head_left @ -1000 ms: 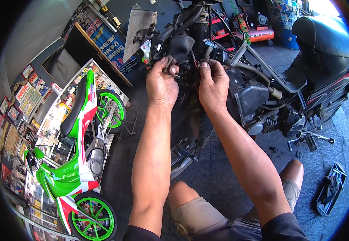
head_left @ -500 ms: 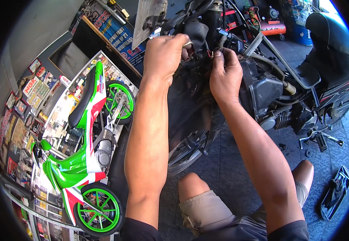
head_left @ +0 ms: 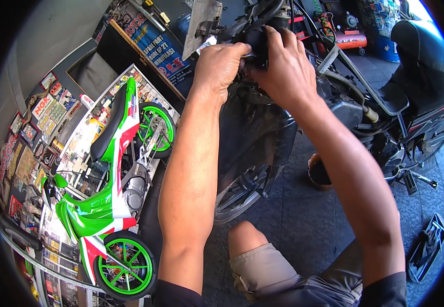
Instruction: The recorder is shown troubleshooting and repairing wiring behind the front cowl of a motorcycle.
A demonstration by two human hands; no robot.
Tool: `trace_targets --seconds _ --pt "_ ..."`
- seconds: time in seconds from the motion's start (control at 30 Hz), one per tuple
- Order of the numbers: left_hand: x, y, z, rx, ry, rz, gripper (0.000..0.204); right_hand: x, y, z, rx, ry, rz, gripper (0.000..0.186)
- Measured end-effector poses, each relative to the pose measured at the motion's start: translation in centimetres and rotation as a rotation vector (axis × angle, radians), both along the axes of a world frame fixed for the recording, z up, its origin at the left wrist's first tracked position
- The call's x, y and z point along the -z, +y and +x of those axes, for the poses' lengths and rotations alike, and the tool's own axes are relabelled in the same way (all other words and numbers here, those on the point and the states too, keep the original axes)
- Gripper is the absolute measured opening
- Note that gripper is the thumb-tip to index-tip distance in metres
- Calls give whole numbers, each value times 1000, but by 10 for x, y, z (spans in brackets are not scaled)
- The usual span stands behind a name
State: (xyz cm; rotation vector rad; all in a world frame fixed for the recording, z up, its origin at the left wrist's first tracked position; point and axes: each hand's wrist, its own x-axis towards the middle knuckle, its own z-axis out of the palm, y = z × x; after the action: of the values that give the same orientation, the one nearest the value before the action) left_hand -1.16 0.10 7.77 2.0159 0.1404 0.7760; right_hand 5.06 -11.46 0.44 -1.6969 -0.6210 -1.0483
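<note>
A partly stripped dark motorcycle stands in front of me, its front end with wiring and bare parts at the top of the view. My left hand is closed in a pinch by the left side of the front end; a small pale edge shows at the thumb tip, too little to name. My right hand curls around a black rounded part near the steering stem, fingers over its right side and thumb toward my left hand. The fingertips of both hands are partly hidden among the dark parts.
A green, white and red motorcycle stands at left by a glass display counter. A round container is on the floor beyond my right forearm. A black plastic tray-like part lies far right. A red compressor stands behind.
My right hand has left the wiring at the right and moved up and left onto the black rounded part. My left hand stays pinched, slightly shifted right. The round container has come into view.
</note>
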Motion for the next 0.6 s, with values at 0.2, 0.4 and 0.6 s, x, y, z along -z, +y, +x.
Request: trace_targets --seconds 0.2,0.4,0.6 --pt "-1 -1 2 41 -25 -71 18 -34 -20 26 -126 -62 -382 48" --pt "6 -4 5 5 -22 -10 22 -40 -33 44 -256 -99 -397 34" --pt "21 13 6 18 -14 89 24 -40 -39 65 -267 -230 -474 34"
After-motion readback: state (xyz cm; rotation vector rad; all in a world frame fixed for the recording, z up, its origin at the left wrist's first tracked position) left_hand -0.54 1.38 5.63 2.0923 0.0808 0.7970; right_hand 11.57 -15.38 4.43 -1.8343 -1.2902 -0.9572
